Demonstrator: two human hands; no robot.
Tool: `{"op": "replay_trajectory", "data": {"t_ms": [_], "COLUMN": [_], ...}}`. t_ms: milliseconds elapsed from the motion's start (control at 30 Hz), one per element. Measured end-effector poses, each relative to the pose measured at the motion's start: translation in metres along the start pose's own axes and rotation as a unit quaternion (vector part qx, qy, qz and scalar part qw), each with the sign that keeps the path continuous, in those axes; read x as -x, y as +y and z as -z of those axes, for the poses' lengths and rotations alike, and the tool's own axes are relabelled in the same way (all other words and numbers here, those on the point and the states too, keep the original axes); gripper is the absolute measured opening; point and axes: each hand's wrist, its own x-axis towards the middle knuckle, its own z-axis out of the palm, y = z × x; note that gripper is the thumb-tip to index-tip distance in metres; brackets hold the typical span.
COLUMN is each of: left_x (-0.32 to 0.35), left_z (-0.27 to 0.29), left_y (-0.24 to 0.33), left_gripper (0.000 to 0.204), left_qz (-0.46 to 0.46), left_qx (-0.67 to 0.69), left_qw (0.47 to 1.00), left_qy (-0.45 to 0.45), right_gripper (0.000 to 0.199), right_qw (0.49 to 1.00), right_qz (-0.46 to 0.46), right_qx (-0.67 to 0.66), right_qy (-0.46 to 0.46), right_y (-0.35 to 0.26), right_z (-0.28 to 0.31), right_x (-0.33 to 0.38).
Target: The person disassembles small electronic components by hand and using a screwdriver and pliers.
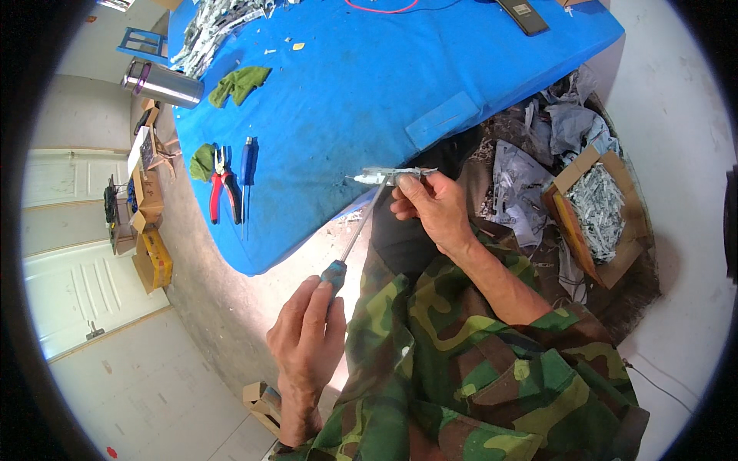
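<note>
My left hand is wrapped round the teal handle of a screwdriver. Its long metal shaft slants up and away, and the tip meets a narrow white plastic-and-metal part. That part lies level at the near edge of the blue-covered table, its right end pinched between the thumb and fingers of my right hand. What exactly the part is I cannot make out. Left of it on the cloth lie red-and-black pliers and a second, blue-handled screwdriver.
Green rags, a steel flask and a heap of white-grey strips sit toward the far left. A dark phone lies at the far right. Beside my right arm stands a cardboard box of similar white pieces, near crumpled plastic bags.
</note>
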Motion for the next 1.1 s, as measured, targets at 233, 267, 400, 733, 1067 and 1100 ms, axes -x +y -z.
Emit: {"op": "replay_trajectory", "data": {"t_ms": [233, 267, 400, 733, 1067, 1100], "left_x": [-0.009, -0.010, -0.021, -0.116, -0.198, -0.206], "left_z": [0.009, 0.011, 0.019, 0.050, 0.055, 0.054], "left_y": [0.013, 0.015, 0.018, 0.002, -0.027, -0.028], "left_gripper": [0.032, 0.031, 0.028, 0.010, 0.024, 0.027], "left_qz": [-0.002, 0.001, 0.010, -0.021, 0.009, 0.004], "left_qx": [-0.032, -0.036, -0.030, 0.012, -0.022, -0.030], "left_qw": [0.999, 0.998, 0.999, 0.998, 0.994, 0.993], "left_qy": [-0.034, -0.042, -0.043, -0.063, -0.108, -0.112], "right_gripper": [0.026, 0.025, 0.024, 0.022, 0.020, 0.021], "right_qw": [0.999, 0.999, 0.996, 0.967, 0.926, 0.918], "right_qz": [0.021, 0.024, 0.049, 0.154, 0.216, 0.228], "right_qx": [0.031, 0.030, 0.067, 0.193, 0.283, 0.295], "right_qy": [0.001, -0.002, -0.013, -0.061, -0.124, -0.132], "right_y": [-0.002, -0.003, -0.005, -0.011, -0.019, -0.020], "right_z": [-0.002, -0.003, -0.002, 0.016, 0.021, 0.022], "right_x": [0.002, 0.002, 0.003, -0.009, -0.013, -0.013]}}
